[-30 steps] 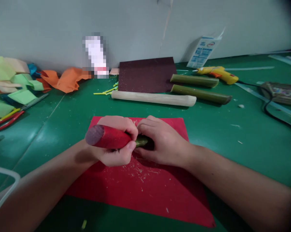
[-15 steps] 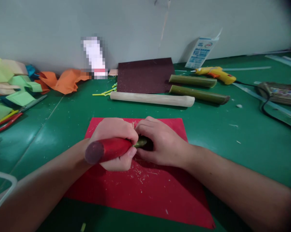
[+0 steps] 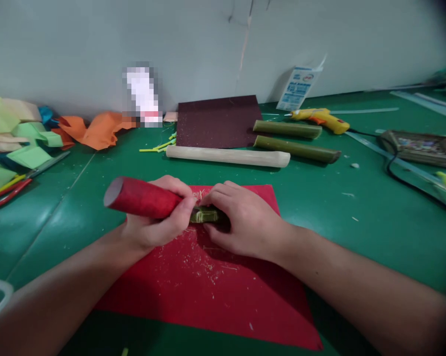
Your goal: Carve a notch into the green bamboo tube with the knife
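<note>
My left hand (image 3: 161, 230) is closed around the thick, round handle of a red-handled carving tool (image 3: 143, 198). Its butt end points up and to the left, and its working end is hidden at the bamboo. Under my right hand (image 3: 250, 217) lies a short green bamboo piece (image 3: 206, 214), gripped between thumb and fingers with its right end covered by the palm. A pale cut notch shows on the bamboo beside the tool. Both hands work over a red sheet (image 3: 215, 306), strewn with fine pale shavings (image 3: 211, 267).
Behind the sheet lie a pale peeled bamboo stick (image 3: 226, 155), two green bamboo halves (image 3: 297, 148) and a dark board (image 3: 215, 121). A yellow glue gun (image 3: 321, 118) with its cord is at right. Scissors (image 3: 10, 193) and folded papers (image 3: 33, 155) sit at left.
My left hand has tilted the tool, its handle end swinging up and left, baring the notch in the bamboo. My right hand keeps its hold. The view has shifted slightly.
</note>
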`<state>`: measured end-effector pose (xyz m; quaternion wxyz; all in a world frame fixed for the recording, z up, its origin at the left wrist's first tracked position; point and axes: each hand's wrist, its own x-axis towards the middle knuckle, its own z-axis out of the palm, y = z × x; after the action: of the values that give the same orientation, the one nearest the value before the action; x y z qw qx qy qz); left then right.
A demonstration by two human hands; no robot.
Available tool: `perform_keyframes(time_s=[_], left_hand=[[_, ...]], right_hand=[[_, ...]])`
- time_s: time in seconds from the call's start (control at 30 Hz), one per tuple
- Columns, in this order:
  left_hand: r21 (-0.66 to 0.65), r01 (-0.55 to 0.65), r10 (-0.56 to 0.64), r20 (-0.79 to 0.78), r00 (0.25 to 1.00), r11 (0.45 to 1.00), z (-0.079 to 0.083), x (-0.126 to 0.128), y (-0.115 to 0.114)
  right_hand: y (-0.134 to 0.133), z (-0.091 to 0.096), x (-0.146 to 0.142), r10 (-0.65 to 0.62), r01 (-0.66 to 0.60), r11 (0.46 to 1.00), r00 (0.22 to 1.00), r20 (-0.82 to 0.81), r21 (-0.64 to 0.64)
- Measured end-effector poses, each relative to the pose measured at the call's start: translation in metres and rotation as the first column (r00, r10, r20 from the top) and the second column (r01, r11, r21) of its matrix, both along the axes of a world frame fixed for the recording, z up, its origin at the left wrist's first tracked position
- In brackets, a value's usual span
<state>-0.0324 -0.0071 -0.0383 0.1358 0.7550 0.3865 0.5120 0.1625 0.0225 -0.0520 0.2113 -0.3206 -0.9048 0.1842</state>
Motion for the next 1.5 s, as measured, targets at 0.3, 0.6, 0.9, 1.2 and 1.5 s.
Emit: perform_keyframes(time_s=[0.3, 0.6, 0.9, 1.2, 1.5], left_hand=[[-0.080, -0.095, 0.117, 0.343, 0.932, 0.992, -0.008, 0.013, 0.009], [-0.009, -0.226, 0.202, 0.485, 0.851, 0.974, -0.009, 0.012, 0.012], [0.005, -0.241, 0.190, 0.597, 0.780, 0.971, -0.011, 0.009, 0.016], [-0.023, -0.123, 0.119, 0.488, 0.865, 0.992, -0.011, 0.017, 0.002], [-0.168, -0.118, 0.165, 0.307, 0.937, 0.979, -0.004, 0.020, 0.000]], right_hand=[[-0.009, 0.008, -0.001, -0.081, 0.086, 0.995, 0.993, 0.086, -0.053], [-0.011, 0.014, -0.003, -0.045, 0.064, 0.963, 0.996, 0.077, -0.262], [0.005, 0.000, 0.003, 0.195, -0.200, 0.974, 0.980, 0.048, 0.105], [0.006, 0.005, 0.005, 0.234, -0.236, 0.962, 0.972, 0.031, 0.139], [0.005, 0.009, 0.003, 0.076, -0.091, 0.986, 0.991, 0.110, 0.140]])
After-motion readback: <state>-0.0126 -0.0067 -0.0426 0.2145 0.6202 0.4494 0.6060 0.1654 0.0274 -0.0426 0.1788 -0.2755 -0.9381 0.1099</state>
